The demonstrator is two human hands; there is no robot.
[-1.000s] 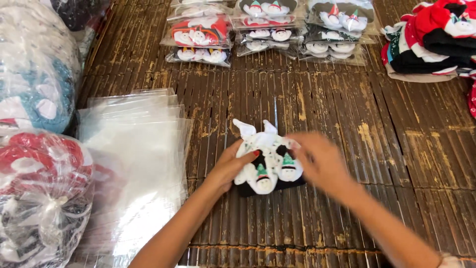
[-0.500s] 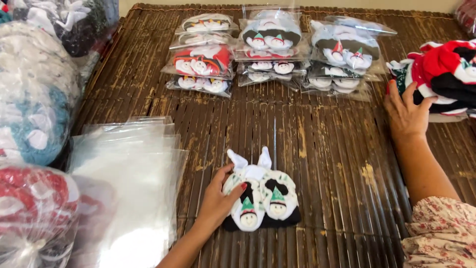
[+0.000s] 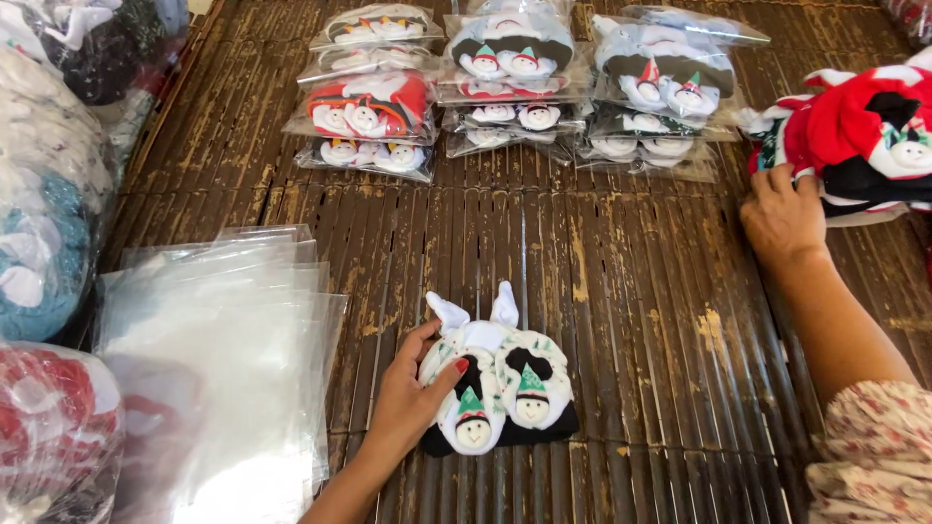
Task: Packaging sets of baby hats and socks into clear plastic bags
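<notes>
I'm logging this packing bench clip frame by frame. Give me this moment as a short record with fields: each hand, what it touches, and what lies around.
left hand: rests flat on the black-and-white snowman baby booties
right hand: fingers on the pile of red and black loose booties
surface: brown slatted bamboo mat
left of booties: stack of clear plastic bags
far side: bagged bootie packs in stacks
left edge: large bundles in plastic

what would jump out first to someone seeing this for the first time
Likely the left hand resting on a black and white pair of baby booties with small snowman faces, low in the middle of the slatted mat. Next, the right hand at a red and black unbagged pile on the right edge, and the bagged booties stacked along the top.
</notes>
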